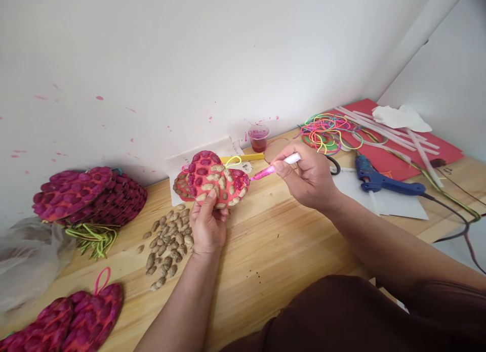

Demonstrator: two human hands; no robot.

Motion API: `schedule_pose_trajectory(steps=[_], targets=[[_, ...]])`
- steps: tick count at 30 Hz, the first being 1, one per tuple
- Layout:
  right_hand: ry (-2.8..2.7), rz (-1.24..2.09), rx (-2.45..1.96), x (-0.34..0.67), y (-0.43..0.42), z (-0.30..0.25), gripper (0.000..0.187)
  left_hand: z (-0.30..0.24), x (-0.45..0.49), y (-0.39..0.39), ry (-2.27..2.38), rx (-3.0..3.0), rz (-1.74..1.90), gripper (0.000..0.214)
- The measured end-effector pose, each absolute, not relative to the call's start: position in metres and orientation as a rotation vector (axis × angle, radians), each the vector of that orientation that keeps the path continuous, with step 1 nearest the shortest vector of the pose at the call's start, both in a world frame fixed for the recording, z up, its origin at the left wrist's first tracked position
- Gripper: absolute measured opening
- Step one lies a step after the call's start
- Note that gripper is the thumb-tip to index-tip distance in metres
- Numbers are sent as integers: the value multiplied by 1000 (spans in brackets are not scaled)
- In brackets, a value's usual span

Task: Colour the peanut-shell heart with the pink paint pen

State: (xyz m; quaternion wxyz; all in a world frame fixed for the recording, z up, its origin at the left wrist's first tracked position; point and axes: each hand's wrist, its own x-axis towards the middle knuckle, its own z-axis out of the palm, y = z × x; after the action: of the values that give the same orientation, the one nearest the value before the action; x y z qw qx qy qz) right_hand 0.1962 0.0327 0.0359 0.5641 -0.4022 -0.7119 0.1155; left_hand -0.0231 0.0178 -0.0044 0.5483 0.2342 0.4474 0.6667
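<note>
My left hand grips the lower edge of a red heart-shaped ornament covered with peanut shells, some painted magenta and some still tan, with a yellow loop at its top. My right hand pinches a white-handled paintbrush. Its pink tip touches the heart's right side. Both hands are held above the wooden table.
Loose peanut shells lie left of my left hand. Painted magenta hearts are stacked at the far left and lie at the near left. A small paint cup, neon cords, a blue glue gun and red sheets sit at the right.
</note>
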Motion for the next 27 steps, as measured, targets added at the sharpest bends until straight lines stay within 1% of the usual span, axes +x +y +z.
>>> schedule_pose_trajectory(steps=[7, 14, 19, 27], targets=[[-1625, 323, -932, 195, 33, 35, 16, -3, -22, 19, 1051, 544, 1559, 37], [-1614, 335, -901, 196, 35, 35, 12, -4, -23, 18, 1027, 532, 1545, 36], [-1632, 271, -890, 194, 32, 36, 8, -4, -23, 18, 1024, 528, 1530, 36], [-1673, 182, -850, 190, 29, 38, 8, -5, -23, 18, 1018, 485, 1514, 37]])
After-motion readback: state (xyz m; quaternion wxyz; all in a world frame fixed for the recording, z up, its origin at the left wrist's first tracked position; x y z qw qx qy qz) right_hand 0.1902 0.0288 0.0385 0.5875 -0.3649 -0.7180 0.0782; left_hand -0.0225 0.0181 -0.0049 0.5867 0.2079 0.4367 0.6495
